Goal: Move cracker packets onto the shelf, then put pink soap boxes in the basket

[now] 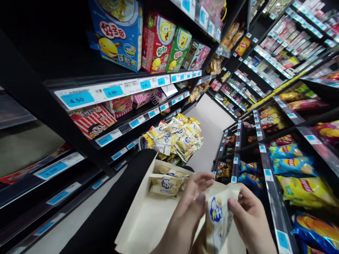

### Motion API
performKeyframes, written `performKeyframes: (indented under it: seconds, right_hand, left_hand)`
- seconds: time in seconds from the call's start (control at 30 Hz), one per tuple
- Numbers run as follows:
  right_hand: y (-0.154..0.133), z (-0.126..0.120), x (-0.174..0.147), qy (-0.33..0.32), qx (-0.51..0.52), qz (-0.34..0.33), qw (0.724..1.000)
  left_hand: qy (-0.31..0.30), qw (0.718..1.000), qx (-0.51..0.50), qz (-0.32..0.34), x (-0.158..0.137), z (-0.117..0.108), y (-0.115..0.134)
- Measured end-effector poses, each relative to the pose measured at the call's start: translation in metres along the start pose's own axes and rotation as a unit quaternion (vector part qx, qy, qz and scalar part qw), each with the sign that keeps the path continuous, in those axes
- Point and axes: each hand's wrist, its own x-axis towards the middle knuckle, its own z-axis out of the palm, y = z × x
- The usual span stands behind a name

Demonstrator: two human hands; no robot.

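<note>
A cream-coloured snack packet (218, 215) with a blue and yellow logo hangs upright between my two hands, over the right part of an open white box (144, 215). My right hand (250, 218) pinches its upper right side between thumb and fingers. On the opposite edge, the curled fingers and thumb of my left hand (189, 206) close at the packet's top left. Inside the box, a similar packet (166, 185) lies against the far end with others beside it, partly behind my left hand. The box's right side is largely hidden by the hands and packet.
Beyond the box, a heaped pile of snack packets (177, 135) fills a container on the floor. Shelves with boxed snacks (159, 42) and price labels (76, 98) rise on the left. Bagged chips (307, 187) line the right-hand shelves. Dark-clothed legs (113, 197) are beside the box.
</note>
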Motion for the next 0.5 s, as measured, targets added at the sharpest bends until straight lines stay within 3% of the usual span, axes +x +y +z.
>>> performKeyframes:
  seconds: [0.1, 0.2, 0.27, 0.37, 0.43, 0.5]
  right_hand:
    - [0.001, -0.002, -0.010, 0.179, 0.068, -0.066, 0.979]
    - [0.007, -0.008, -0.023, 0.277, 0.132, -0.098, 0.947]
    - [0.015, -0.010, -0.031, 0.300, 0.152, -0.083, 0.938]
    - [0.024, -0.008, -0.042, 0.321, 0.143, -0.074, 0.933]
    - [0.025, -0.006, -0.050, 0.328, 0.098, -0.086, 0.936]
    - [0.023, -0.009, -0.061, 0.329, 0.028, -0.099, 0.939]
  left_hand:
    - [-0.087, 0.995, 0.016, -0.040, 0.000, -0.001, 0.001]
    - [-0.178, 0.976, 0.105, -0.060, -0.002, 0.000, 0.005]
    - [-0.173, 0.970, 0.158, -0.062, -0.005, 0.003, 0.007]
    - [-0.115, 0.965, 0.229, -0.050, -0.011, 0.007, 0.006]
    - [-0.085, 0.966, 0.241, -0.036, -0.014, 0.006, 0.002]
    - [-0.092, 0.968, 0.232, 0.004, -0.016, 0.003, -0.002]
